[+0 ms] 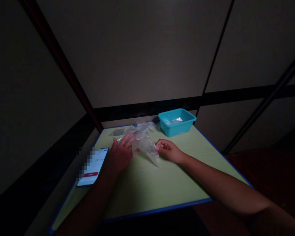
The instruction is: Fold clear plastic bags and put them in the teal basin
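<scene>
A clear plastic bag (145, 146) stretches between my hands, just above the yellow-green table (162, 186). My right hand (169, 150) pinches its right end between thumb and fingers. At the bag's left side, my left hand (123, 151) has its fingers spread, and they touch or lie very close to the plastic. More crumpled clear plastic bags (146, 126) lie behind my hands near the table's back edge. Some of the plastic overlaps, so I cannot tell where each bag ends.
A turquoise plastic basket (178, 129) stands at the back right, with clear plastic inside it. A phone (93, 168) with a lit screen lies at the left edge, beside my left forearm. Panelled walls (147, 59) close off the back and left. The table has a blue rim.
</scene>
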Demonstrator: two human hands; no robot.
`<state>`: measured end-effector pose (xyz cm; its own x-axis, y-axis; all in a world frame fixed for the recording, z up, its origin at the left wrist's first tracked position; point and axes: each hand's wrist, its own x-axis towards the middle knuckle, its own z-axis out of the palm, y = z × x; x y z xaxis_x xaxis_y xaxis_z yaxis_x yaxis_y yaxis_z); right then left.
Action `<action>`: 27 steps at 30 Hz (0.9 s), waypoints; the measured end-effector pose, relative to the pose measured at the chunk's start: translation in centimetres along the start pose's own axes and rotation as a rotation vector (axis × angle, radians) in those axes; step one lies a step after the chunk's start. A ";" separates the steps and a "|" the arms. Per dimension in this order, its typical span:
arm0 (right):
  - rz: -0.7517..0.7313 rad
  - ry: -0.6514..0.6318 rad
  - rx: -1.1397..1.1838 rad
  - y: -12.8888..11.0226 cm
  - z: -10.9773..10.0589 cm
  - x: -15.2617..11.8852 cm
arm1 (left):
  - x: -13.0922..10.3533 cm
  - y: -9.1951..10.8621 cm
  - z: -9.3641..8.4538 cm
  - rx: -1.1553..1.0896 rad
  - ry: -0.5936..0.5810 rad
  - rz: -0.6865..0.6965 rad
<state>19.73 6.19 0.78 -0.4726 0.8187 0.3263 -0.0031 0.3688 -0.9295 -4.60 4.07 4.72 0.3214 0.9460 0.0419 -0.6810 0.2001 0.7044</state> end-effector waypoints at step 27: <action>0.193 0.001 0.043 -0.5 0.4 -0.2 | 0.7 -2.8 -0.1 0.500 0.344 0.004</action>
<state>19.49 5.65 1.08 -0.4671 0.8728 0.1416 0.0501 0.1860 -0.9813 -2.53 4.23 2.73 0.0313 0.9913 -0.1277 -0.2637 0.1314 0.9556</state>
